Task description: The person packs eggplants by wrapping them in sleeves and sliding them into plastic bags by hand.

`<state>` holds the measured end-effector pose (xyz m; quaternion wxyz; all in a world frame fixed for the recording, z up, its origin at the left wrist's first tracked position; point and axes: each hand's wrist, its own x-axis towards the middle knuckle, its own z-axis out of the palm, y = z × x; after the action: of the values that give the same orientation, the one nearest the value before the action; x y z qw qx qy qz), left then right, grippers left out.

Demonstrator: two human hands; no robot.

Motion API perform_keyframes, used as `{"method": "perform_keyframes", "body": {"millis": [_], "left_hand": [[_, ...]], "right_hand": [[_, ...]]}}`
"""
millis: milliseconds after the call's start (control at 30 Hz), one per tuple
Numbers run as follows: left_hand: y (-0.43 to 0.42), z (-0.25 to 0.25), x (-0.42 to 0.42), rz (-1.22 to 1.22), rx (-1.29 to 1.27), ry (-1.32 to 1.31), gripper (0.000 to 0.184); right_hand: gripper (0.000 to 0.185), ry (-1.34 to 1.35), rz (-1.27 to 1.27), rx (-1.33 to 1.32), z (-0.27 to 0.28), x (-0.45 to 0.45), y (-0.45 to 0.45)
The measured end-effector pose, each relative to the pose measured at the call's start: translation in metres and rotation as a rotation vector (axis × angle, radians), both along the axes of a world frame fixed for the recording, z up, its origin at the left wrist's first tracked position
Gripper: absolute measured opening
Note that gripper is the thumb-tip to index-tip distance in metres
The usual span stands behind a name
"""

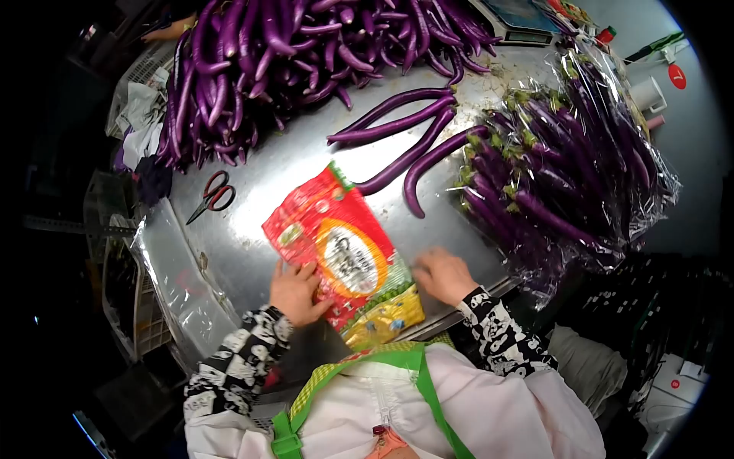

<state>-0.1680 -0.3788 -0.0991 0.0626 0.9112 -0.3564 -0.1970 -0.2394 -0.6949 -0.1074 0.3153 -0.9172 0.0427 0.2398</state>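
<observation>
- Table (245, 187): bare metal to the left of the red packet (352, 260) and beyond it; its outer edges are lost under other things and in shadow
- Pile (275, 46) of purple eggplants: beyond the packet, heaped over the table's far side and cut off at the top of the view
- Bagged eggplants (550, 172): to the right of the packet, in clear film whose folds and glare make the number of bags hard to tell
- Clear bags (180, 268): flat, to the left of the packet, their lower end dim
- Packet: on the table between the two hands, lying aslant; its print is too blurred to read, and the left hand covers part of its left side
- Loose eggplants (390, 126): four, just beyond the packet, one with its tip by the packet's top corner, touching or not I cannot tell
- Scale (516, 19): far beyond the packet and to the right, partly cut off
- Left hand (297, 293): on the packet's left side, fingers spread
- Right hand (443, 275): at the packet's right edge, fingers loosely bent; whether they pinch that edge I cannot tell
- Scissors (206, 202): beyond the packet's left side, apart from it, with red-trimmed handles
</observation>
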Motion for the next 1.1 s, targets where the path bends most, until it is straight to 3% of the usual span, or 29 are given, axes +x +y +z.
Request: {"method": "perform_keyframes", "body": {"millis": [33,100,133,167,200,233,300,367,433,500,533,567,600,633,700,733,767,867,967,1000,1100], "left_hand": [[-0.007,0.014,0.02,-0.021,0.05,0.134,0.036],[-0.032,0.021,0.061,0.103,-0.074,0.069,0.028],[-0.05,0.025,0.08,0.064,-0.168,-0.1,0.038],[-0.065,0.015,0.104,0.012,-0.319,-0.287,0.058],[-0.09,0.013,0.13,0.09,-0.352,-0.154,0.07],[-0.114,0.008,0.156,0.079,-0.486,-0.195,0.078],[-0.16,-0.001,0.202,0.121,-0.332,-0.256,0.107],[-0.198,-0.019,0.231,0.133,-0.303,-0.308,0.112],[-0.225,-0.04,0.255,0.176,-0.378,-0.214,0.109],[-0.247,-0.04,0.276,0.364,-0.266,0.165,0.117],[-0.255,-0.036,0.28,0.386,-0.166,0.273,0.115],[-0.264,-0.065,0.288,0.372,-0.246,0.191,0.104],[-0.27,-0.061,0.286,0.304,-0.259,0.309,0.097],[-0.277,-0.058,0.281,0.238,-0.274,0.431,0.09],[-0.288,-0.061,0.27,0.108,-0.169,0.326,0.081],[-0.288,-0.06,0.266,0.183,-0.225,0.447,0.076],[-0.286,-0.054,0.267,0.236,-0.27,0.557,0.08],[-0.282,-0.046,0.252,0.175,-0.385,0.412,0.082],[-0.286,-0.018,0.224,-0.046,-0.445,0.197,0.056],[-0.276,0.008,0.195,0.014,-0.418,0.202,0.05],[-0.251,0.061,0.172,-0.024,-0.5,0.217,0.062]], "right_hand": [[0.049,-0.182,-0.095,-0.06,0.004,0.01,-0.006],[0.061,-0.394,-0.454,0.308,-0.018,0.044,-0.016],[0.068,-0.501,-0.626,0.497,-0.04,0.063,-0.016],[0.068,-0.51,-0.617,0.508,-0.055,0.087,-0.016],[0.076,-0.507,-0.642,0.405,-0.068,0.108,-0.015],[0.084,-0.504,-0.666,0.301,-0.075,0.127,-0.012],[0.091,-0.575,-0.842,0.222,-0.08,0.155,0.003],[0.089,-0.593,-1.011,0.263,-0.078,0.173,-0.003],[0.088,-0.618,-1.258,0.628,-0.089,0.189,-0.016],[0.082,-0.503,-1.39,0.62,-0.067,0.2,-0.021],[0.076,-0.557,-1.304,0.825,-0.069,0.204,-0.026],[0.071,-0.603,-1.208,1.023,-0.074,0.208,-0.03],[0.059,-0.658,-1.227,1.044,-0.077,0.215,-0.027],[0.059,-0.649,-1.22,1.039,-0.077,0.217,-0.033],[0.053,-0.397,-1.248,1.246,-0.06,0.217,-0.044],[0.05,-0.271,-1.255,1.342,-0.052,0.215,-0.048],[0.052,-0.316,-1.212,1.459,-0.055,0.216,-0.048],[0.054,-0.393,-1.183,1.453,-0.055,0.214,-0.045],[0.052,-0.279,-1.065,1.547,-0.057,0.215,-0.057],[0.052,-0.227,-1.026,1.596,-0.065,0.203,-0.065],[0.05,-0.345,-0.864,1.648,-0.018,0.182,-0.057]]}}
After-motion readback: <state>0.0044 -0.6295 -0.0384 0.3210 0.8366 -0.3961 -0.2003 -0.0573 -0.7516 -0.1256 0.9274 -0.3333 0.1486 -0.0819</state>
